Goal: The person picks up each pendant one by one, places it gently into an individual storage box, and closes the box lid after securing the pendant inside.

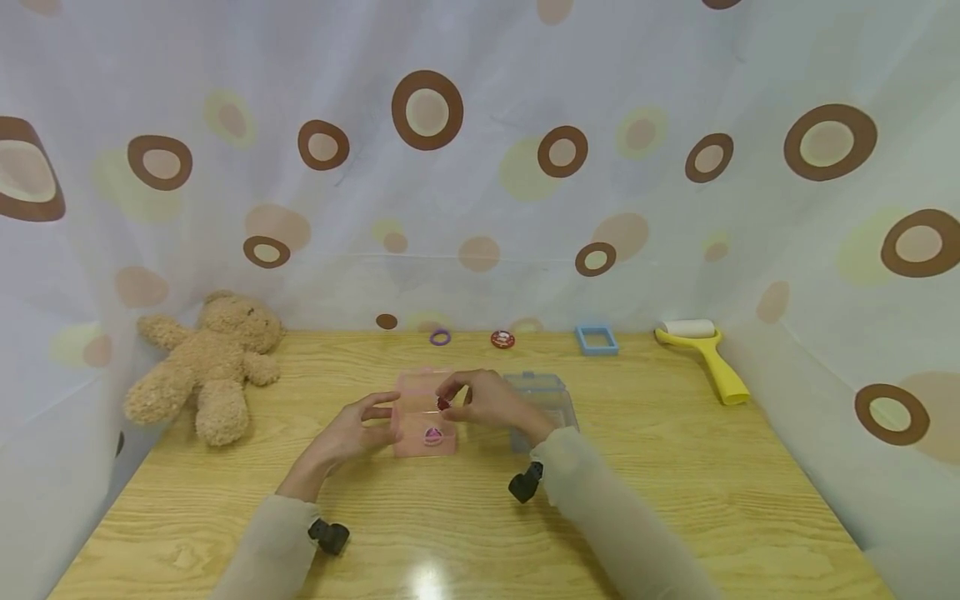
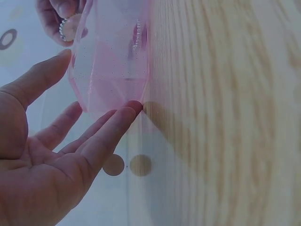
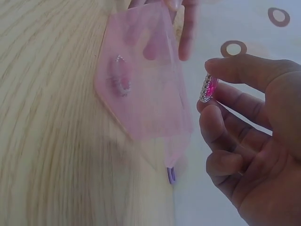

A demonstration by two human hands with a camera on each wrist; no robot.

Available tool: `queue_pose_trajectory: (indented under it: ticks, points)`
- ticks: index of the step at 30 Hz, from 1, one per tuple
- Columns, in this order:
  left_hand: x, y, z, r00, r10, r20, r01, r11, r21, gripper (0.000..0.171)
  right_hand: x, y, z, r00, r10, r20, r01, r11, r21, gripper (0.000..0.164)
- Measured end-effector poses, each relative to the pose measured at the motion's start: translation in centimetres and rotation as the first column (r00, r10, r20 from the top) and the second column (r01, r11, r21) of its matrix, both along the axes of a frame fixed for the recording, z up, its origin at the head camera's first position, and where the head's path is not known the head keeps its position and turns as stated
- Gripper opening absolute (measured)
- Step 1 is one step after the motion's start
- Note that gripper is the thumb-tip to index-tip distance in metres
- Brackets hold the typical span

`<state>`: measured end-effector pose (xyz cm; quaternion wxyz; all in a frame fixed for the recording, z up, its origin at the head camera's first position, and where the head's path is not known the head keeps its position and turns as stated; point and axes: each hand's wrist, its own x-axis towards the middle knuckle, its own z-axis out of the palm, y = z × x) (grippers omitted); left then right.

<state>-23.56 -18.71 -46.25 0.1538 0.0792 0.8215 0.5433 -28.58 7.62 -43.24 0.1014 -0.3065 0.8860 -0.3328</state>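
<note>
The pink box [image 1: 406, 447] stood on the table [image 1: 450, 525] with its lid raised at the far side. At the box's right, the right hand [image 1: 491, 400] pinched 1 bead-edged jewel [image 3: 209, 88] between thumb and fingertips. In the head view this jewel showed against the right part of the raised lid; the right wrist view showed it apart from the box, clear of its walls.

The relation that counted was between that jewel and the box's hollow: the hollow lay below it and toward the person, a little to the left, so the shift called for seemed short. From the right wrist the jewel appeared nearly edge-on, its long side running roughly along the box; its exact tilt I could not tell.

A 2nd jewel [image 1: 433, 436] lay inside the box, near its front wall. The left hand [image 1: 358, 429] was at the box's left side, nearest that wall, its fingers loosely extended and gripping nothing; the fingertips were at the wall, though whether they pressed was unclear.

Right of the pink box, partly behind the right hand, was a clear box [image 1: 538, 383]. Beyond the pink box lay a purple ring [image 1: 441, 343] and, farther right, a red disc [image 1: 502, 339].
</note>
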Motion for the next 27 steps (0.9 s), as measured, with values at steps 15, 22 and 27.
queue_pose_trajectory:
  ticks: [15, 22, 27]
  points:
    - [0.1, 0.1, 0.1, 1.0, 0.001, -0.003, -0.001, 1.0, 0.006, 0.068, -0.4, -2.2, -1.0, 1.0, 0.01, 0.019, -0.012, 0.998, 0.064, 0.016]
    - [0.1, 0.0, 0.2, 1.0, -0.01, -0.006, 0.011, 1.0, 0.008, 0.068, -0.5, -2.7, -1.3, 1.0, -0.017, 0.018, 0.014, 0.988, 0.156, 0.014]
    - [0.1, 0.0, 0.2, 1.0, -0.016, -0.01, 0.016, 1.0, 0.004, 0.067, -0.4, -2.8, -1.4, 1.0, 0.006, -0.01, -0.004, 0.979, 0.206, 0.017]
